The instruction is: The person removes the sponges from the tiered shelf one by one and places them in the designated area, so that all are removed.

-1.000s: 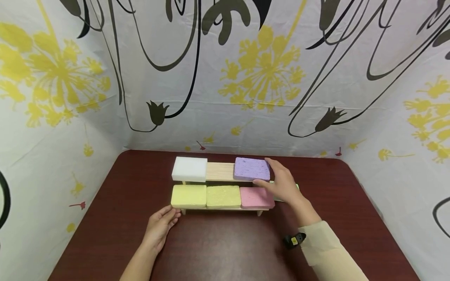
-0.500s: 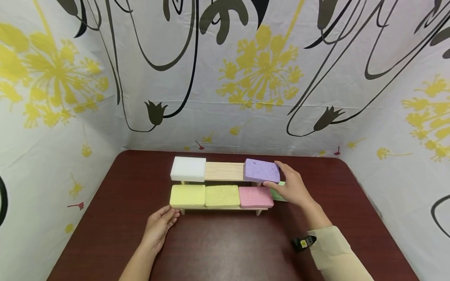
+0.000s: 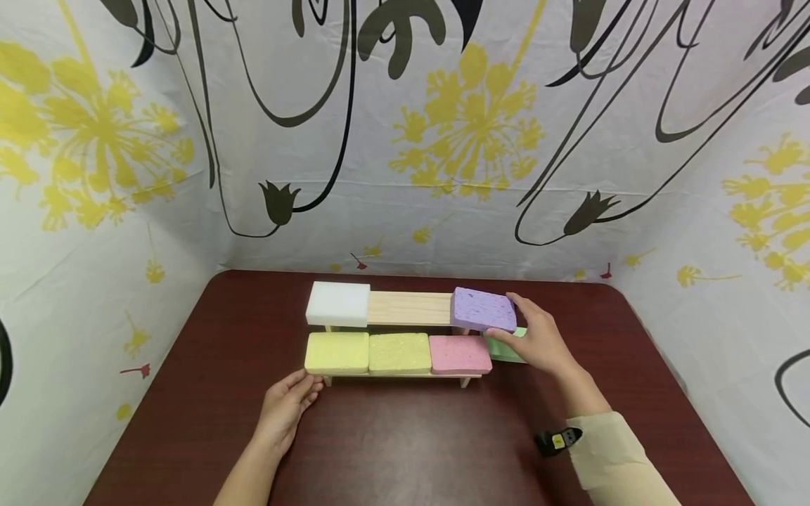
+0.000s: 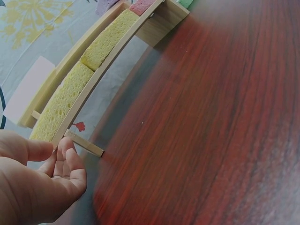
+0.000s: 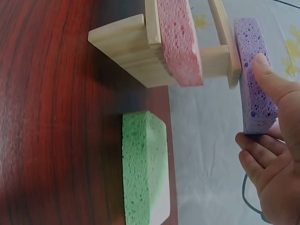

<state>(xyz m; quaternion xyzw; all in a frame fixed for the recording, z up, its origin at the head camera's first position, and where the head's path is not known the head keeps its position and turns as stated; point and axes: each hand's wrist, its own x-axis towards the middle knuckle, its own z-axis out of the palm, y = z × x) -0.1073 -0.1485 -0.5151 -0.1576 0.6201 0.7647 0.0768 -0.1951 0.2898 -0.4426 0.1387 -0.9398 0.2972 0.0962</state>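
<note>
A purple sponge (image 3: 483, 309) is between the thumb and fingers of my right hand (image 3: 541, 337), at the right end of the wooden two-step rack's upper board (image 3: 410, 308). In the right wrist view the sponge (image 5: 257, 79) extends past that board's end. My left hand (image 3: 290, 407) pinches the front left corner of the lower board; the left wrist view shows the thumb and fingertips right at the board's end (image 4: 63, 129), below a yellow sponge (image 4: 65, 101). Two yellow sponges (image 3: 400, 353) and a pink sponge (image 3: 460, 354) lie in a row on the lower step.
A white block (image 3: 338, 303) sits at the left end of the upper step. To the right of the rack, a green sponge (image 5: 136, 164) lies on the dark red-brown table (image 3: 405, 443), partly behind my right hand in the head view. Patterned cloth (image 3: 405, 232) hangs around the table.
My right hand has slid the purple sponge to the right along the upper board, past its end, uncovering more bare wood. My left hand has stayed at the lower corner.
</note>
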